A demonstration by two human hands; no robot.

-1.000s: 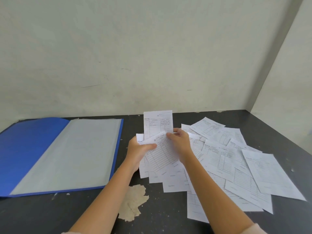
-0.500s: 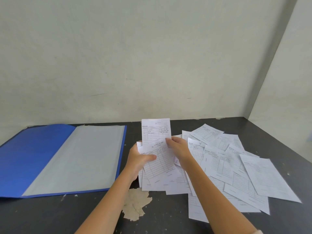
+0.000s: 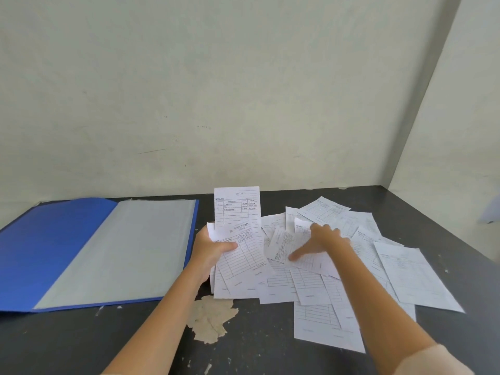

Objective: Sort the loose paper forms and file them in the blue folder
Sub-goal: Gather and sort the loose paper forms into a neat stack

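The blue folder (image 3: 54, 250) lies open on the left of the dark table, its grey clear-sleeve page (image 3: 130, 250) facing up. My left hand (image 3: 209, 249) is shut on a small stack of white forms (image 3: 238, 231), held upright just right of the folder. To the right, several loose forms (image 3: 365, 263) lie scattered and overlapping. My right hand (image 3: 322, 239) is spread flat with fingers apart on a form at the pile's left part (image 3: 284, 244), holding nothing.
The table (image 3: 81, 345) is dark with a pale patch of peeled surface (image 3: 211, 318) near the front, below my left hand. A pale wall stands close behind, and a side wall closes off the right edge.
My right hand has let go of the held stack and moved right, down onto the loose pile. My left hand still holds the stack in about the same place.
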